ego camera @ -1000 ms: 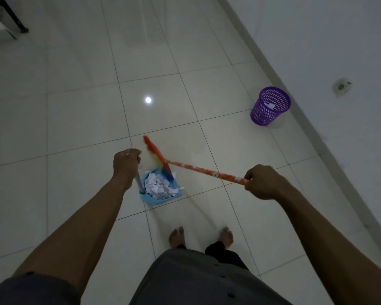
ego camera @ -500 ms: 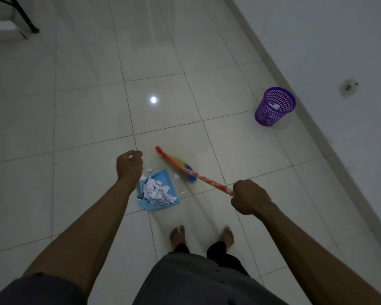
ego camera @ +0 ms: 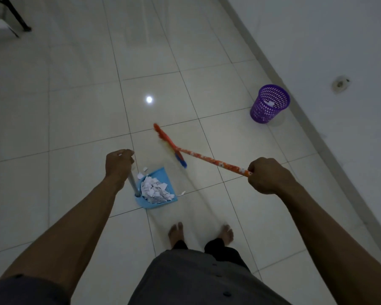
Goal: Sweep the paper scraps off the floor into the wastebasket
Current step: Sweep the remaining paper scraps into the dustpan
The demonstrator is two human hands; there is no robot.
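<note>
A blue dustpan [ego camera: 161,172] sits on the tiled floor in front of my feet, holding a heap of white paper scraps [ego camera: 154,190]. My left hand [ego camera: 118,165] grips the top of its upright grey handle [ego camera: 133,183]. My right hand [ego camera: 267,176] grips the orange patterned broom handle [ego camera: 211,160]; the broom head [ego camera: 169,145] is blurred, up and right of the pan. Loose scraps lie by the pan's far corner [ego camera: 142,172] and at its right edge [ego camera: 182,193]. The purple mesh wastebasket [ego camera: 269,104] stands by the wall at the right, with some paper inside.
A white wall with a skirting strip [ego camera: 317,133] runs along the right side. A wall fitting [ego camera: 340,83] sits above the wastebasket. Black furniture legs [ego camera: 20,16] stand at the far left. My bare feet [ego camera: 199,233] are just behind the dustpan.
The broom head swung away from the dustpan, up and to the right. My right hand moved right and slightly up with the handle. The dustpan and left hand stayed about where they were.
</note>
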